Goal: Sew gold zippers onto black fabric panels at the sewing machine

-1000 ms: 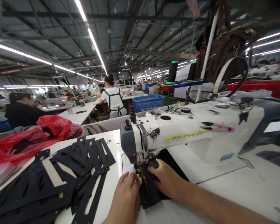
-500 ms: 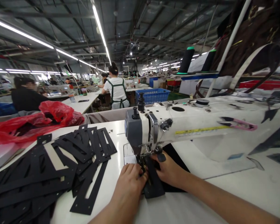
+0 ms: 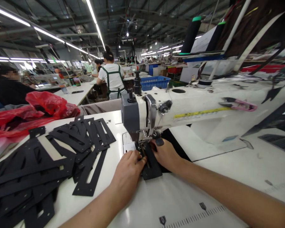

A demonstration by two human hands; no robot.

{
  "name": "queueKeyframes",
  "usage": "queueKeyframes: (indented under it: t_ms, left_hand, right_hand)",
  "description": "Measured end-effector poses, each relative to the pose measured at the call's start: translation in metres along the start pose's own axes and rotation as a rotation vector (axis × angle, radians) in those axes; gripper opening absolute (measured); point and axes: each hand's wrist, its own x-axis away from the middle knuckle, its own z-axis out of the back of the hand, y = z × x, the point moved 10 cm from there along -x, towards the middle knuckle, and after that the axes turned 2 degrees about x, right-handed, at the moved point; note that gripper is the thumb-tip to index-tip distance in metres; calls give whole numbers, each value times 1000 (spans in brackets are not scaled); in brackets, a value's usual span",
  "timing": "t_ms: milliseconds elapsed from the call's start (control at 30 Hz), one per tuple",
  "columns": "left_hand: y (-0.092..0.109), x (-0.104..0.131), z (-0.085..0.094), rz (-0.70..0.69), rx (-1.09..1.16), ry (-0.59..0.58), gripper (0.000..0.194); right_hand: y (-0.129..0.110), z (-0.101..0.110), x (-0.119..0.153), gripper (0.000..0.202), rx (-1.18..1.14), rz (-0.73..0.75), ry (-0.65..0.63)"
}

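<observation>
A white sewing machine (image 3: pixel 192 104) with a grey head stands on the white table. Under its presser foot lies a black strip piece (image 3: pixel 152 167), its near end sticking out toward me. My left hand (image 3: pixel 130 164) is closed on the left edge of this piece, thumb and fingers pressed together beside the needle area. On the other side, my right hand (image 3: pixel 167 155) grips the right edge, its fingertips partly hidden behind the machine's foot. Black material (image 3: pixel 178 148) lies beneath and behind my right hand.
Black frame-shaped pieces (image 3: pixel 49 164) are heaped at the left. Behind them is a red plastic bag (image 3: pixel 47 106). Thread cones (image 3: pixel 191 34) stand at the back right; pink-handled snips (image 3: pixel 242 104) rest on the machine arm. A person (image 3: pixel 112 76) is farther off, near a blue basket (image 3: pixel 155 83).
The camera view has tilted down, so the machine and both hands appear higher and a ruler scale shows at the table's near edge. Both hands remain at the black piece.
</observation>
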Motion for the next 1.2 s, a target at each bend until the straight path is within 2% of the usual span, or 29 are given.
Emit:
queueKeyframes:
  t_ms: [100,200,267,367,533,900,1033,1200]
  left_hand:
    - [-4,6,6,43,104,24,37]
    - [4,11,13,-10,80,62,32]
    - [14,12,17,-73,-13,91,28]
    - [25,12,17,-138,-109,113,27]
    - [31,10,14,-190,-170,133,23]
    - [14,4,2,-211,-206,158,24]
    - [18,1,10,-252,-209,196,29]
    - [19,1,18,-315,-157,150,25]
  right_hand:
    - [-30,20,36,18,-76,238,57]
    - [-61,34,71,19,-123,524,147]
    - [-69,35,80,22,-96,586,188]
    - [-72,34,80,31,-63,598,227]
    - [-72,34,79,33,-34,596,271]
    - [-63,22,58,21,-6,575,188]
    - [-60,17,50,18,4,562,166]
    - [-58,13,41,17,-4,568,130]
